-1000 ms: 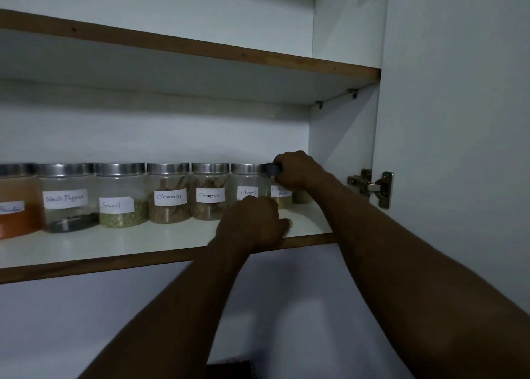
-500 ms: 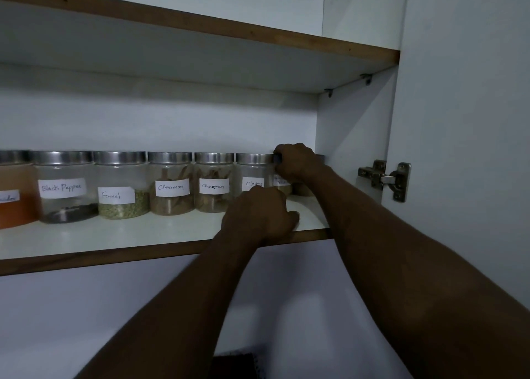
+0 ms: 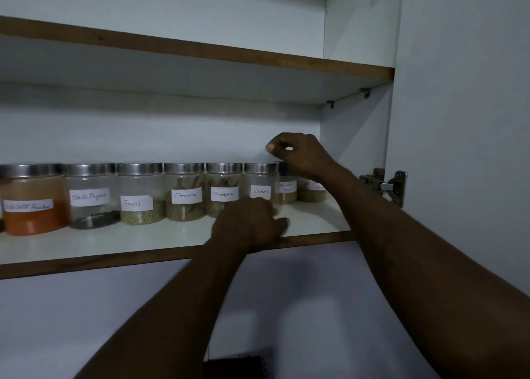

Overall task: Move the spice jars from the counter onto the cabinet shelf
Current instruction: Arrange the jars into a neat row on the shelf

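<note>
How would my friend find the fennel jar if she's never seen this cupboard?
Look at the lower cabinet shelf, where lidded jars stand in a row. The fennel jar sits between the Black Pepper jar and a Cinnamon jar. It alone holds greenish seeds.

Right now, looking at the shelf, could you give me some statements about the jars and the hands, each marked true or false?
1. Two jars read Cinnamon. True.
2. The left hand rests on the front edge of the shelf, before the Cloves jar. True.
3. The right hand grips the Cloves jar. False: it is above the lids, holding nothing.
4. The Fennel jar stands right of Cloves. False: it stands left, beside Black Pepper.
</note>
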### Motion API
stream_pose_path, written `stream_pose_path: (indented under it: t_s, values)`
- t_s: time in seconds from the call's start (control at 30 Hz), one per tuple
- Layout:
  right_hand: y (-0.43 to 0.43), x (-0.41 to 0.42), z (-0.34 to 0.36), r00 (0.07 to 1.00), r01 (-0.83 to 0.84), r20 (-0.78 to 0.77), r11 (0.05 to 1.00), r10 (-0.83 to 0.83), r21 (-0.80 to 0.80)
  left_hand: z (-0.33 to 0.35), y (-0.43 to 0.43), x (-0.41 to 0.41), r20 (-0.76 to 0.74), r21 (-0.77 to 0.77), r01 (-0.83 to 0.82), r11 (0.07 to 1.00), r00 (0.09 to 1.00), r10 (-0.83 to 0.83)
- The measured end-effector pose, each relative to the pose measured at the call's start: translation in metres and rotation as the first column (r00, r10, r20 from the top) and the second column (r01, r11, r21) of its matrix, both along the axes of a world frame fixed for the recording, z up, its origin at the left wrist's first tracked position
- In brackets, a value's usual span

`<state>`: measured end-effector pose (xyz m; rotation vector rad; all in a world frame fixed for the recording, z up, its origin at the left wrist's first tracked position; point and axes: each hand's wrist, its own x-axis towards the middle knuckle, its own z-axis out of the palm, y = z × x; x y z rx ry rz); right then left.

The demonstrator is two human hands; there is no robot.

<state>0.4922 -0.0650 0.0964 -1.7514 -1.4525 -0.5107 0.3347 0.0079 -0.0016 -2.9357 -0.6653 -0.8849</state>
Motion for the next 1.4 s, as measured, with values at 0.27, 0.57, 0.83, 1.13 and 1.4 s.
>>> stream_pose_path:
  t_s: [0.27, 0.57, 0.83, 1.13, 1.4]
  values:
    - [0.022, -0.026, -0.011, 0.972, 0.140, 0.212, 0.972, -0.100, -0.186, -0.002, 0.031, -0.048, -0.066, 0.026, -0.134, 0.991, 0.989, 0.135]
    - [0.060, -0.013, -0.022, 0.959, 0.253, 0.179, 0.952, -0.221, -0.175, -0.005, 0.039, -0.055, -0.004, 0.006, -0.108, 0.994, 0.994, 0.108]
    - [0.092, -0.005, -0.031, 0.943, 0.296, 0.208, 0.941, -0.260, -0.163, -0.005, 0.040, -0.053, 0.015, 0.023, -0.111, 0.994, 0.994, 0.111]
    - [0.086, -0.005, -0.036, 0.976, 0.204, 0.082, 0.977, -0.199, -0.057, -0.006, 0.041, -0.052, 0.037, 0.018, -0.112, 0.994, 0.993, 0.111]
    - [0.066, -0.066, -0.022, 0.997, -0.026, 0.070, 0.980, 0.013, 0.196, -0.005, 0.040, -0.059, 0.025, -0.015, -0.100, 0.995, 0.995, 0.100]
